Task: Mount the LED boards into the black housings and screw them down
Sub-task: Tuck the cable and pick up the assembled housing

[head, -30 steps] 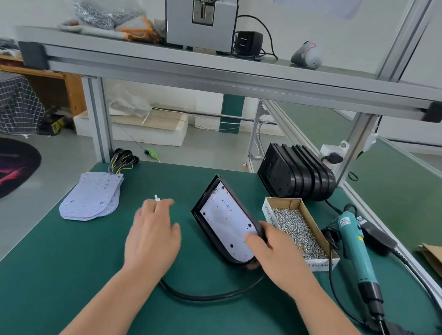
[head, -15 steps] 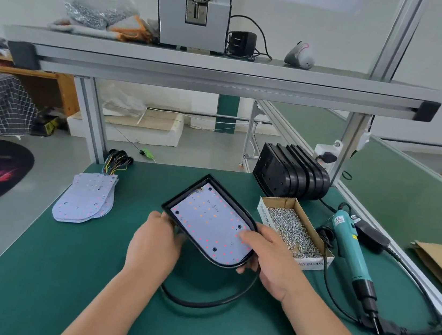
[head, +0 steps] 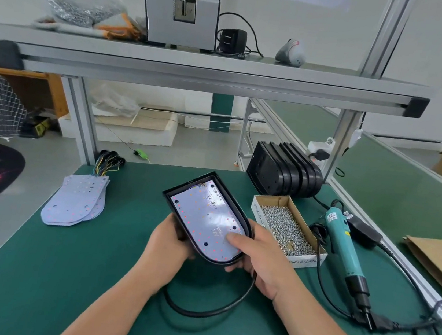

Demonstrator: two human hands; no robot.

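Observation:
A black housing (head: 183, 190) with a pale LED board (head: 202, 218) lying inside it is held above the green mat, tilted toward me. My left hand (head: 168, 242) grips its near left edge from below. My right hand (head: 261, 259) holds the near right corner, thumb pressed on the board. A black cable (head: 204, 310) loops from the housing's near end onto the mat. Several loose LED boards (head: 74, 201) with coloured wires lie stacked at the left. Several empty black housings (head: 284, 170) stand in a row at the back right.
A cardboard box of screws (head: 287, 229) sits right of my hands. A teal electric screwdriver (head: 344, 245) lies beyond it with its cord (head: 417, 331) coiled at the right edge. An aluminium shelf (head: 198, 71) spans overhead. Cardboard (head: 437, 263) lies at the far right.
The housing went from standing on edge to lying nearly flat in both hands. My left hand came off the mat and took its left edge; my right thumb now presses the board.

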